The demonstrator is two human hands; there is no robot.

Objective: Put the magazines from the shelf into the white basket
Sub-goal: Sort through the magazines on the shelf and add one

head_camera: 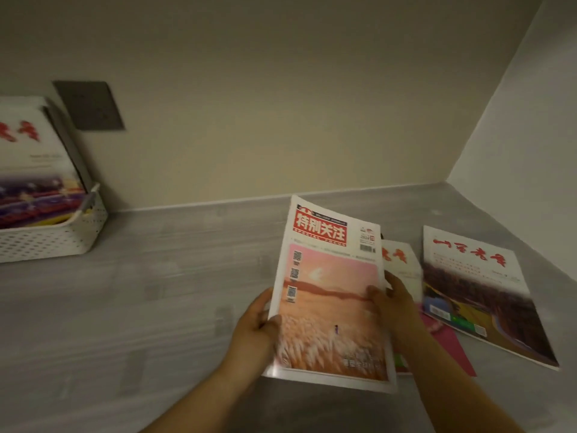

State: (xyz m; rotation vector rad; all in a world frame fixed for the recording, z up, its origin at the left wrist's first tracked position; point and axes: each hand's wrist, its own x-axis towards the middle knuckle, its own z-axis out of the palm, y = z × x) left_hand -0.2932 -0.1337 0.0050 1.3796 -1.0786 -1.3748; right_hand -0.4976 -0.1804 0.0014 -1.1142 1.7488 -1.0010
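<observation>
Since the grey shelf [156,292] has the white basket [56,239] at its left edge w/ stored mags [31,157] already inside, task's approx half done. Pink-cover magazine [331,295] is lifted over the shelf's front-middle; brown-cover mag [477,292] & half-hidden mag [399,260] wait near the right edge. Left hand [256,326] & right hand [393,304] each grip one of its side edges.

Four magazines can be counted: the sunset-cover magazine [331,295], a half-hidden magazine [399,260] behind it, a flat magazine [474,285] at the right, and an upright magazine [31,157] in the one white basket [62,235]; whether more stand behind that one cannot be told. There is one pink sheet [449,342], one grey wall plate [90,104], and two hands, the left hand [256,326] and the right hand [393,304].
</observation>
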